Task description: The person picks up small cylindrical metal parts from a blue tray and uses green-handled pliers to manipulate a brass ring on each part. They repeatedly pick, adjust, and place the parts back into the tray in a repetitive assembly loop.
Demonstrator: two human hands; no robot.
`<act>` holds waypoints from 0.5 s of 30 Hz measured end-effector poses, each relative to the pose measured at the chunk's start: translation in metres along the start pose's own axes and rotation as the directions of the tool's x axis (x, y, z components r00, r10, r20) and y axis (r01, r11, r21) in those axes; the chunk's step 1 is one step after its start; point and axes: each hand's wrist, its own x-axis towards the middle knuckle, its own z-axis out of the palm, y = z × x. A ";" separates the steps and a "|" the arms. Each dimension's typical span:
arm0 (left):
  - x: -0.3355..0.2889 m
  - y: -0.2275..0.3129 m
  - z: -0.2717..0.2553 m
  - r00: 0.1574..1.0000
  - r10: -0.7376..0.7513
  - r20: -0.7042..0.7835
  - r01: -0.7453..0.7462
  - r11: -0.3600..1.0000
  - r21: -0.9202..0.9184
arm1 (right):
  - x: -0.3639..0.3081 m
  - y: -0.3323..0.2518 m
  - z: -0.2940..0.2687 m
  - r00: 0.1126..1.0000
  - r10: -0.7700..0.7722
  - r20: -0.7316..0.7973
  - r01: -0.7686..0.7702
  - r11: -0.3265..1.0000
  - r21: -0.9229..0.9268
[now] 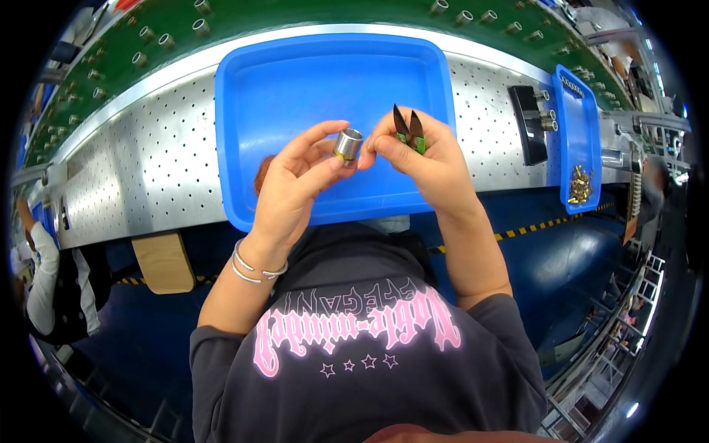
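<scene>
My left hand grips a short, shiny metal sleeve between thumb and fingers, its open end tilted up. A little yellow shows at the sleeve's lower rim. My right hand is closed round a pair of small snips with green handles, the two dark pointed blades sticking up and slightly apart. Its thumb and index fingertip are pinched together close to the sleeve; whether they hold anything else cannot be seen. Both hands are above a blue plastic tray. Beside my left wrist a reddish-brown thing is mostly hidden.
The tray stands on a perforated metal bench. On the right are a black holder, metal sleeves and a narrow blue tray with brass pieces. A green conveyor carries several sleeves. A wooden stool and another person are left.
</scene>
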 end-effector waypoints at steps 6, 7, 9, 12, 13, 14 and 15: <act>0.002 -0.007 -0.001 0.999 0.043 0.024 -0.046 0.993 0.111 | 0.007 0.001 -0.001 0.994 0.060 -0.091 -0.050 0.993 0.106; 0.002 -0.009 0.000 0.998 0.046 0.037 -0.050 0.993 0.110 | 0.009 0.004 -0.001 0.990 0.070 -0.125 -0.054 0.990 0.129; 0.001 -0.009 0.002 0.997 0.047 0.053 -0.052 0.994 0.097 | 0.015 0.011 0.000 0.977 0.093 -0.190 -0.059 0.983 0.176; 0.001 -0.003 0.004 0.997 0.039 0.061 -0.043 0.997 0.070 | 0.024 0.021 -0.008 0.955 0.135 -0.265 -0.055 0.956 0.287; 0.000 -0.002 0.003 0.998 0.032 0.058 -0.036 0.997 0.068 | 0.025 0.025 -0.012 0.947 0.142 -0.287 -0.043 0.944 0.326; -0.001 -0.002 0.002 0.998 0.026 0.055 -0.029 0.997 0.066 | 0.025 0.028 -0.018 0.940 0.150 -0.308 -0.029 0.931 0.364; -0.001 -0.003 0.000 0.999 0.012 0.042 -0.015 0.998 0.069 | 0.024 0.028 -0.023 0.931 0.158 -0.329 -0.014 0.916 0.401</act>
